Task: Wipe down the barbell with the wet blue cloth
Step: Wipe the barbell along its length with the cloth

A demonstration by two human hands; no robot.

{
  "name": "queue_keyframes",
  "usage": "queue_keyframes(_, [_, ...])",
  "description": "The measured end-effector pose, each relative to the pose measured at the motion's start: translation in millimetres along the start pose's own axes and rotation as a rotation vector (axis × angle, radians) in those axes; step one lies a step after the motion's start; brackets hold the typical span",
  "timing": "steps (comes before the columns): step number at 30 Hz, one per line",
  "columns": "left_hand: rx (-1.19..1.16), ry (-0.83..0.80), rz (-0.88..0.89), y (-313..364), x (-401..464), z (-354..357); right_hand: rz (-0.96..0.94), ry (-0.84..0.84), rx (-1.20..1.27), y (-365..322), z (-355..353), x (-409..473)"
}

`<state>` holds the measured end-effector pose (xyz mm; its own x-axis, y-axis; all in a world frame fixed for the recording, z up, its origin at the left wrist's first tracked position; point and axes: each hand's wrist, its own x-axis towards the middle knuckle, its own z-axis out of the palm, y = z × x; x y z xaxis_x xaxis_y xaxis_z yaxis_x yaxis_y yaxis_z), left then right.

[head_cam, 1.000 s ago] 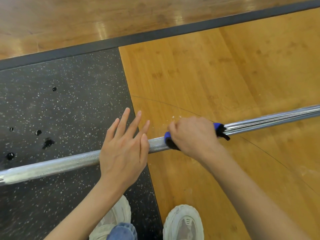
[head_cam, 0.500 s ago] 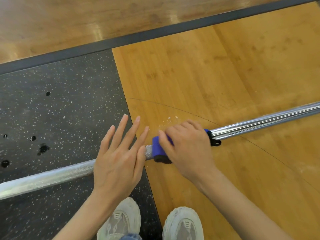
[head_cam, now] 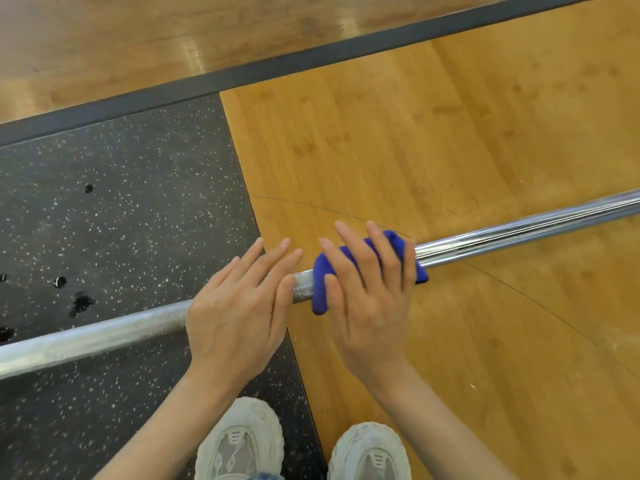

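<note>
Your right hand (head_cam: 372, 299) lies flat on the blue cloth (head_cam: 320, 287), fingers straight and spread, pressing the cloth onto the bar (head_cam: 519, 232). It does not grip: the fingertips reach past the bar's far side, and the thumb lies along the cloth's near left edge. The cloth is draped over the bar, folded around it, with one corner showing beyond your little finger on the right and a flap hanging down on the left.

Your left hand (head_cam: 239, 313) rests on the bar just beside the cloth, also with straight, relaxed fingers, holding nothing. Only a short piece of knurled bar shows between the two hands. The thumb tip lies against that knurled piece.

The bar runs across the view from lower left to upper right. Its left part is dull and knurled and lies over the black speckled mat (head_cam: 114, 209); its right part is smooth and shiny over the wood floor (head_cam: 433, 140). The cloth sits where the knurling meets the smooth part.

Your two pale shoes (head_cam: 242, 441) show at the bottom, one on the mat, one on the wood.
</note>
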<state>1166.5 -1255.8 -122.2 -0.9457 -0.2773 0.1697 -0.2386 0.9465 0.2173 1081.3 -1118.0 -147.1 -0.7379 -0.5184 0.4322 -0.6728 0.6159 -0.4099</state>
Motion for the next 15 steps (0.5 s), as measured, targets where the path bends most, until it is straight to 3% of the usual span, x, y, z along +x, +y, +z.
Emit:
queue_keyframes(5, [-0.050,-0.046,-0.038,-8,20,-2,-0.270,-0.038,-0.091,35,3,17])
queue_keyframes(10, [0.034,-0.092,-0.066,-15,45,-12,-0.043,0.004,-0.019,14,18,29])
queue_keyframes(13, [0.115,-0.202,-0.061,-20,61,-20,-0.236,-0.034,-0.055,24,22,46])
queue_keyframes(15, [0.100,-0.251,-0.082,-25,72,-24,-0.248,-0.024,-0.110,54,16,55])
